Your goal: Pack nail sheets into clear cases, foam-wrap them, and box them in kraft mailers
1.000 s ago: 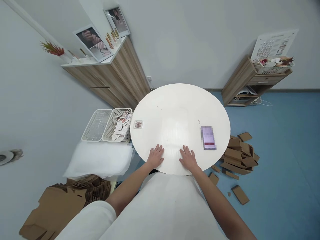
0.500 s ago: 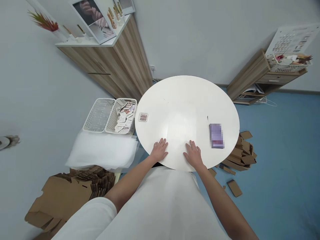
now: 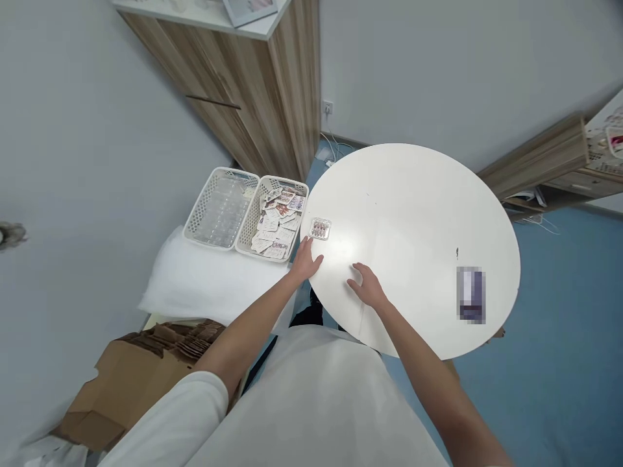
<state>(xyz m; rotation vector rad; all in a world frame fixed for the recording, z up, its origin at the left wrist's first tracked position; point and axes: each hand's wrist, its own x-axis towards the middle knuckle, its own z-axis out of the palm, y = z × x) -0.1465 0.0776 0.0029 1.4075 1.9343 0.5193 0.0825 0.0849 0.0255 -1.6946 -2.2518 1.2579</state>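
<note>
At the left edge of the white oval table [image 3: 413, 194] lies a small clear case of press-on nails [image 3: 320, 228]. My left hand [image 3: 305, 261] is just below that case, thumb and fingers apart, holding nothing; whether a fingertip touches the case I cannot tell. Over the table, right of it, my right hand [image 3: 368, 285] has its thumb and fingers apart and nothing in them. A purple object, blurred out by large pixels [image 3: 471, 295], rests on the right part of the tabletop.
Left of the table stand a white basket of printed cards [image 3: 277, 224] and a basket of clear plastic cases [image 3: 221, 207]. White foam sheets [image 3: 195, 279] and flattened cardboard boxes [image 3: 126, 383] are nearer me. A wooden cabinet [image 3: 233, 78] stands behind.
My view has turned left. My left hand has moved from flat on the table toward the nail case, and my right hand has shifted left, its fingers now slightly curled.
</note>
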